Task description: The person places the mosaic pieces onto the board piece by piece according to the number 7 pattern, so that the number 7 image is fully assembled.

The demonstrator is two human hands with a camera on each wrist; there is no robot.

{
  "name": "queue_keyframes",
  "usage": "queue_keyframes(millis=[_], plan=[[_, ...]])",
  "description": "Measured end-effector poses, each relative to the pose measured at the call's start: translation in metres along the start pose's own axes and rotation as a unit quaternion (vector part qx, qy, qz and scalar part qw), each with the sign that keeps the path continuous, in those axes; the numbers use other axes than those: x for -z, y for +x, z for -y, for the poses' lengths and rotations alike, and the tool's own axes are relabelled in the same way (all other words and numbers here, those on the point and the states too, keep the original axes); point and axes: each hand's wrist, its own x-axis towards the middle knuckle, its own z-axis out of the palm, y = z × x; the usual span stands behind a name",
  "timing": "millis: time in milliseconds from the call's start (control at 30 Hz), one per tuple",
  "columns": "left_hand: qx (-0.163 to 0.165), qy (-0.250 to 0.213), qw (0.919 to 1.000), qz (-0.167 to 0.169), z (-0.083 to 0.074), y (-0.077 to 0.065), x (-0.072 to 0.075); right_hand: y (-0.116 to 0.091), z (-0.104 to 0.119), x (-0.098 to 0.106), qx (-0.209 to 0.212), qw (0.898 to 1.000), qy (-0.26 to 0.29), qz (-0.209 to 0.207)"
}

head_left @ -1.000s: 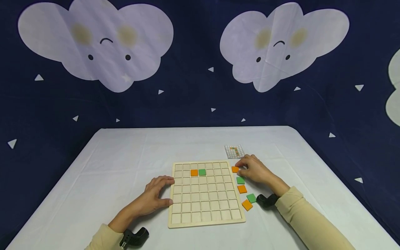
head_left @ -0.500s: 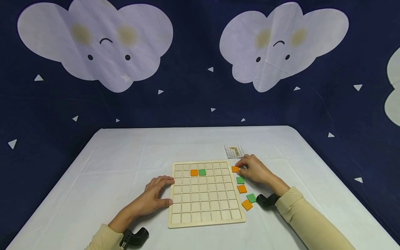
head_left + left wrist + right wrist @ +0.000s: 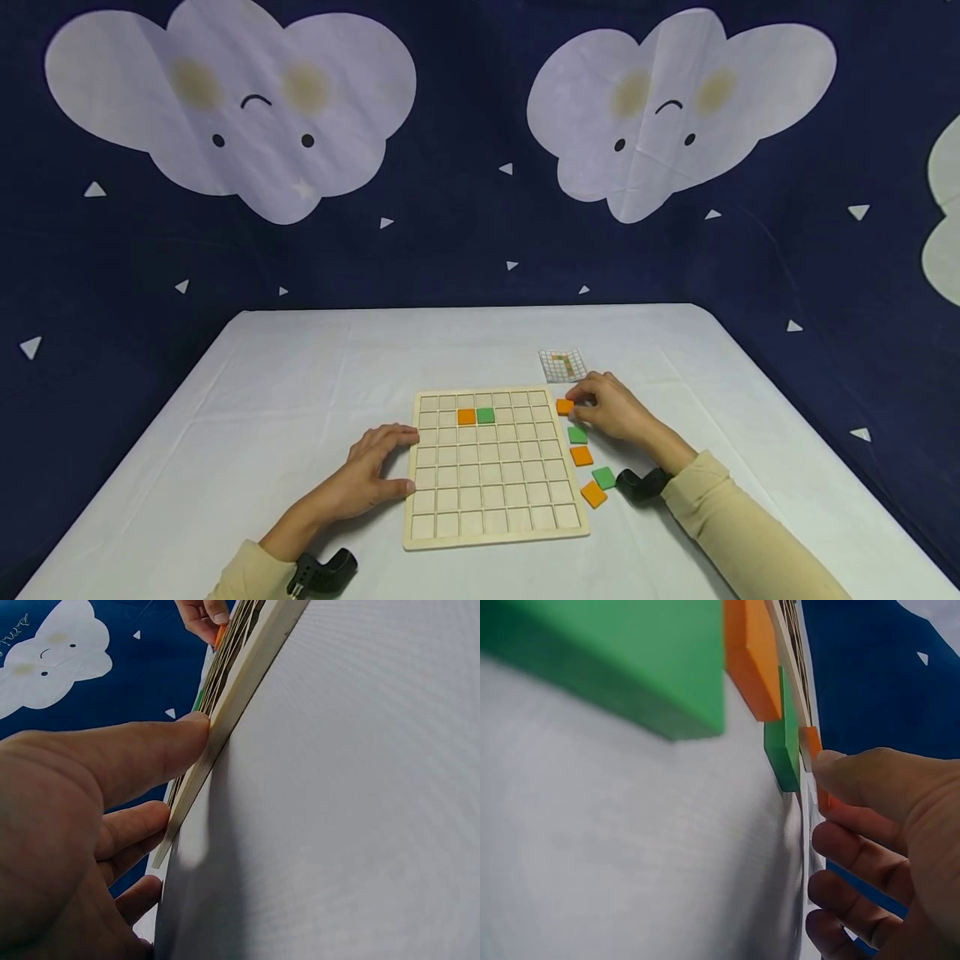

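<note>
A square wooden grid board (image 3: 495, 467) lies on the white table. An orange tile (image 3: 467, 417) and a green tile (image 3: 485, 415) sit side by side in its second row from the back. My left hand (image 3: 372, 471) rests at the board's left edge, thumb (image 3: 172, 750) and fingers fairly straight against it. Beyond the board's right edge, my right hand (image 3: 611, 406) pinches a loose orange tile (image 3: 565, 407) between thumb and index finger. In the right wrist view this orange tile (image 3: 823, 799) stands partly hidden by the thumb.
Right of the board lie more loose tiles: green (image 3: 577, 435), orange (image 3: 581, 456), green (image 3: 603, 477) and orange (image 3: 594, 494). A small card with a printed coloured grid (image 3: 562, 365) lies behind the board's far right corner. A dark blue cloth with clouds (image 3: 465, 250) hangs behind the table.
</note>
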Motion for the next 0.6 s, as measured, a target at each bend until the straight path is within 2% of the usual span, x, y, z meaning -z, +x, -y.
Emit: queue_keyframes(millis=[300,600], plan=[[0.002,-0.005,1.0,0.001,-0.0016,-0.0004,0.0005,-0.0031,0.0019,0.005,0.005,1.0,-0.001,-0.02],[-0.005,-0.003,1.0,0.001,-0.0005,-0.0006,0.0001,-0.0032,0.0069,0.0091,0.029,0.999,0.012,-0.028]])
